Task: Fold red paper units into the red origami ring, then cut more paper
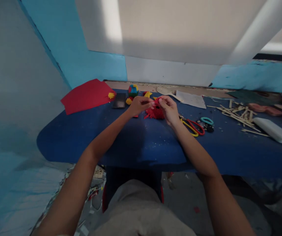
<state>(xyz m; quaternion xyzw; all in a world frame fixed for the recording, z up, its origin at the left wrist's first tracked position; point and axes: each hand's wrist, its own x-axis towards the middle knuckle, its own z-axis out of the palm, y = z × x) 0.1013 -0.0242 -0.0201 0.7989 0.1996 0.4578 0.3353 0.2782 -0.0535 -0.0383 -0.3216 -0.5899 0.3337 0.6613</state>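
My left hand [140, 106] reaches over the blue table with its fingers pinched at the edge of a small red paper piece [157, 100]. Across from it, my right hand [170, 108] grips the same piece between thumb and fingers. The piece's exact shape is partly hidden by my fingertips. Just below both hands lies a spiky red heap of folded paper pieces [153, 113]. Yellow folded pieces [147, 94] sit behind the hands, and a round multicoloured paper model [133, 89] stands at the back.
A large red sheet [88, 96] lies at the left beside a dark box [119, 100]. Right of my hands are scissors with red and yellow handles [197, 127] and a teal-handled pair [207, 120]. Farther right lie wooden sticks [239, 114] and a white tool [275, 131].
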